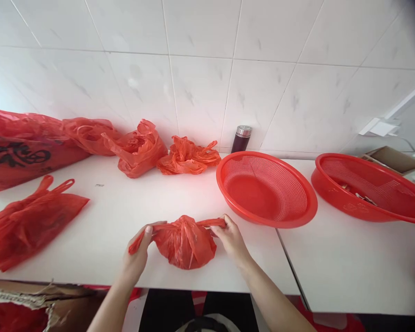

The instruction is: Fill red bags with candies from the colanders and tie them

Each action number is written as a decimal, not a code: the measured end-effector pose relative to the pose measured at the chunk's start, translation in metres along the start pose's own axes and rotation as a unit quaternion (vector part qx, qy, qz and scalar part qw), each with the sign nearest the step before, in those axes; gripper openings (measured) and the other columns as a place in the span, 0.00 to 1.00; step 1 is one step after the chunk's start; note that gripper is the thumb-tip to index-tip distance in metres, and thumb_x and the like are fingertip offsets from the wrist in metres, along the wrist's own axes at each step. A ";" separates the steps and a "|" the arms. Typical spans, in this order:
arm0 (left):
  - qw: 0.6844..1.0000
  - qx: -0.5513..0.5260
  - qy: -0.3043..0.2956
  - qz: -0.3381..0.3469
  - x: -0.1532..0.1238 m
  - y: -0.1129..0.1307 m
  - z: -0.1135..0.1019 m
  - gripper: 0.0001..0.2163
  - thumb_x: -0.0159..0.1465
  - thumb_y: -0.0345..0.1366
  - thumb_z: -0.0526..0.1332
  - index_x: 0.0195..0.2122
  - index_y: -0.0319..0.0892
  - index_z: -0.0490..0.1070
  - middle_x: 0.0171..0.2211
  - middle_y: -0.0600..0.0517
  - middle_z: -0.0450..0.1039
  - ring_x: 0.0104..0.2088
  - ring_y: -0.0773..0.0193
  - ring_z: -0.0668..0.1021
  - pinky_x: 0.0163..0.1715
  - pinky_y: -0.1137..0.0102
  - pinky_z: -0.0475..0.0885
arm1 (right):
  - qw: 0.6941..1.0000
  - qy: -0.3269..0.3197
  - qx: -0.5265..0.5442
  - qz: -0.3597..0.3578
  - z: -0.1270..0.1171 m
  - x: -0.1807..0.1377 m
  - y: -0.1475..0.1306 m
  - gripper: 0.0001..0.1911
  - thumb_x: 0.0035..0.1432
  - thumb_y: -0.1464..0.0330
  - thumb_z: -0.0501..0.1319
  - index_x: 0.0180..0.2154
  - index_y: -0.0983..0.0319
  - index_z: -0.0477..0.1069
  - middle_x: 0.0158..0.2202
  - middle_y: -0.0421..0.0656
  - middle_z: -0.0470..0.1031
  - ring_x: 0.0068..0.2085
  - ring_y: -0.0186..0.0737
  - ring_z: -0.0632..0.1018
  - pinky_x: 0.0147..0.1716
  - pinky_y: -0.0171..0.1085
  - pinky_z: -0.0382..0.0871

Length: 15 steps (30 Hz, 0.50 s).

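Note:
A red plastic bag point(186, 246) sits near the front edge of the white table, its body bunched and full-looking, its contents hidden. My left hand point(138, 251) is closed round one twisted handle of the bag, whose end sticks out past the fingers. On the other side, my right hand point(231, 237) pinches the second handle between thumb and fingers. Both handles are stretched outward, left and right, from the gathered top of the bag.
Two red plastic baskets, a round one point(309, 210) and another holding small items point(352, 210), stand at right. A dark flask point(241, 139) is by the wall. Red bags point(190, 159) line the back; another bag point(38, 221) lies left. A torn cardboard box point(69, 313) is below.

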<state>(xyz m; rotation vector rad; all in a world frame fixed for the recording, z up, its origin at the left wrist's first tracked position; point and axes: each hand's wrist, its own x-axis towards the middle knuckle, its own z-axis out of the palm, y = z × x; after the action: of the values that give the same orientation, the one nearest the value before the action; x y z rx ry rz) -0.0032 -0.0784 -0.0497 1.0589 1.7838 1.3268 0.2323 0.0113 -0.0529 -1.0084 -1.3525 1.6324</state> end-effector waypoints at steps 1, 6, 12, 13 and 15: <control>0.999 -0.012 0.048 -0.003 -0.002 0.001 0.012 0.23 0.68 0.52 0.47 0.47 0.41 0.73 0.53 0.43 0.73 0.53 0.53 0.74 0.54 0.59 0.69 | 0.999 0.001 -0.035 -0.021 0.005 -0.001 0.000 0.15 0.57 0.57 0.61 0.33 0.58 0.58 0.35 0.41 0.74 0.39 0.41 0.77 0.41 0.41 0.70; 0.990 0.099 0.077 0.059 0.000 0.011 0.053 0.20 0.70 0.50 0.41 0.47 0.45 0.67 0.49 0.46 0.74 0.48 0.59 0.76 0.45 0.65 0.72 | 0.960 0.020 -0.271 -0.072 0.030 -0.003 0.015 0.19 0.51 0.59 0.65 0.38 0.57 0.58 0.36 0.40 0.71 0.37 0.42 0.74 0.37 0.41 0.68; 0.969 0.239 0.027 0.059 0.038 0.000 0.050 0.16 0.69 0.48 0.44 0.40 0.48 0.67 0.31 0.51 0.76 0.31 0.58 0.76 0.34 0.67 0.69 | 0.962 0.052 -0.251 -0.091 0.017 0.014 0.030 0.06 0.60 0.63 0.55 0.36 0.56 0.59 0.32 0.39 0.73 0.33 0.40 0.75 0.35 0.37 0.67; 0.964 0.260 0.017 0.057 0.044 -0.003 0.048 0.15 0.69 0.47 0.44 0.40 0.49 0.67 0.29 0.52 0.75 0.29 0.59 0.76 0.33 0.67 0.68 | 0.964 0.049 -0.245 -0.087 0.013 0.017 0.029 0.06 0.60 0.63 0.56 0.37 0.56 0.60 0.33 0.39 0.74 0.34 0.40 0.75 0.36 0.37 0.67; 0.954 0.296 -0.005 0.052 0.056 -0.005 0.045 0.14 0.69 0.44 0.44 0.40 0.49 0.68 0.28 0.52 0.75 0.27 0.60 0.75 0.31 0.69 0.66 | 0.966 0.044 -0.241 -0.082 0.006 0.022 0.026 0.05 0.60 0.63 0.55 0.38 0.56 0.61 0.35 0.39 0.76 0.36 0.40 0.76 0.37 0.37 0.67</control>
<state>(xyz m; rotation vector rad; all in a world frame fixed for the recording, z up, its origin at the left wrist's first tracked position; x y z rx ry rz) 0.0089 -0.0100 -0.0689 1.4836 2.2075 0.8425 0.2161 0.0251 -0.0804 -1.1906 -1.7673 1.1444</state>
